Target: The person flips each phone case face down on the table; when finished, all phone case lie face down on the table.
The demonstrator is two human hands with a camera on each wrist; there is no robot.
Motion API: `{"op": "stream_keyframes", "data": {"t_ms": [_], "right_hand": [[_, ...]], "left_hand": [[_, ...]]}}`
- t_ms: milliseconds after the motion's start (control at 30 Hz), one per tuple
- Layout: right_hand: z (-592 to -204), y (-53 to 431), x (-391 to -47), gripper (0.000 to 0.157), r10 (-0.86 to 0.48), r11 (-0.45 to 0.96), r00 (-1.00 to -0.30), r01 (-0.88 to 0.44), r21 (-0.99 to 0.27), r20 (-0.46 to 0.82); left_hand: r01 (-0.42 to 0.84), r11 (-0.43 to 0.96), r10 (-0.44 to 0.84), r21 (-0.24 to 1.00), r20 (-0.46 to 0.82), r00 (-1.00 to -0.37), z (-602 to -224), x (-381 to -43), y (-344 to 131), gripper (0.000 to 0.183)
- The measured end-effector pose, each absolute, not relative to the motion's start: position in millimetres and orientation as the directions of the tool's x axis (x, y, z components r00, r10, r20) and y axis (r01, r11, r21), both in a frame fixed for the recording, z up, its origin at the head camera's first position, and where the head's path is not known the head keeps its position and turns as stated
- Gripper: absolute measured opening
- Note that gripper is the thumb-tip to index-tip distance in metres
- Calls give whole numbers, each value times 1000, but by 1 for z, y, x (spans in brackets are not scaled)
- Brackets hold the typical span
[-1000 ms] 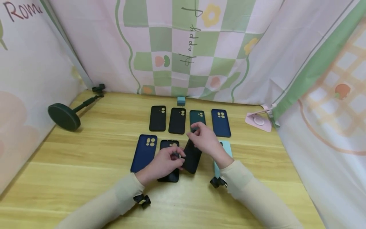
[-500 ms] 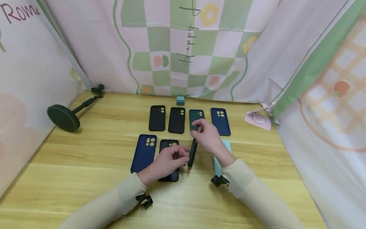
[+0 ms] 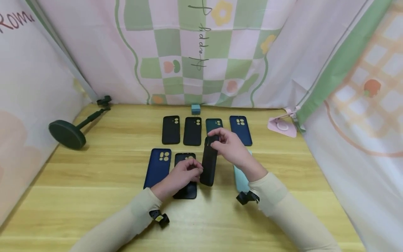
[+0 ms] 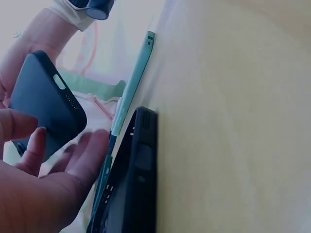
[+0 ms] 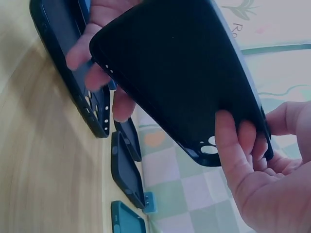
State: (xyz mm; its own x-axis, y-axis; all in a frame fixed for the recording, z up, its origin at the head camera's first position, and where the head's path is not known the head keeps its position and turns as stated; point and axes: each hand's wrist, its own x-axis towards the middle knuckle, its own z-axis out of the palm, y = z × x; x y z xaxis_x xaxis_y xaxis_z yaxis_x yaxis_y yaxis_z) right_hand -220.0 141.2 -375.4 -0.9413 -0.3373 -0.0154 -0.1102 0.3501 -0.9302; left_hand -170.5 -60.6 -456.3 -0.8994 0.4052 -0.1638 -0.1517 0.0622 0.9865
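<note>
A black phone case (image 3: pixel 209 164) is held upright above the table. My right hand (image 3: pixel 229 145) pinches its upper end, beside the camera cutouts seen in the right wrist view. My left hand (image 3: pixel 182 175) is close to the case's lower left edge, its fingers loosely bent. In the left wrist view, the left thumb and a finger (image 4: pixel 35 150) are in front of the case's outer face, not around it; whether they touch it is unclear. Below the left hand lies another black phone case (image 3: pixel 186 190), partly covered. A light teal case (image 3: pixel 241 180) lies partly under the right forearm.
A blue case (image 3: pixel 157 168) lies at left. Behind stand in a row two black cases (image 3: pixel 171 130), a dark green case (image 3: pixel 214 123) and a blue case (image 3: pixel 241 130). A small blue block (image 3: pixel 196 109), a dark round-based stand (image 3: pixel 67 134) and a pink stand (image 3: pixel 282 127) are farther out.
The held black case has turned in the right hand, from tilted to edge-on, and now shows a broad face. The left hand has shifted only slightly.
</note>
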Motion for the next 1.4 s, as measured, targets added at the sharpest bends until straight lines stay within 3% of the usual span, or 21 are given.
{"op": "stream_keyframes", "data": {"t_ms": [433, 800, 1167, 1400], "right_hand": [[-388, 156, -227, 36, -291, 363, -956, -80, -929, -32], [-408, 170, -232, 52, -249, 598, -942, 33, -801, -225], [-419, 173, -232, 53, -293, 651, -917, 15, -759, -269], [-421, 174, -231, 53, -287, 675, -914, 20, -738, -287]], "left_hand": [[-112, 68, 408, 991, -130, -904, -455, -170, -65, 15], [-59, 168, 367, 984, -118, -923, -455, -167, -56, 17], [-129, 300, 403, 945, -248, -881, -455, -169, -53, 30], [-109, 352, 417, 930, -260, -871, -453, -170, -49, 34]]}}
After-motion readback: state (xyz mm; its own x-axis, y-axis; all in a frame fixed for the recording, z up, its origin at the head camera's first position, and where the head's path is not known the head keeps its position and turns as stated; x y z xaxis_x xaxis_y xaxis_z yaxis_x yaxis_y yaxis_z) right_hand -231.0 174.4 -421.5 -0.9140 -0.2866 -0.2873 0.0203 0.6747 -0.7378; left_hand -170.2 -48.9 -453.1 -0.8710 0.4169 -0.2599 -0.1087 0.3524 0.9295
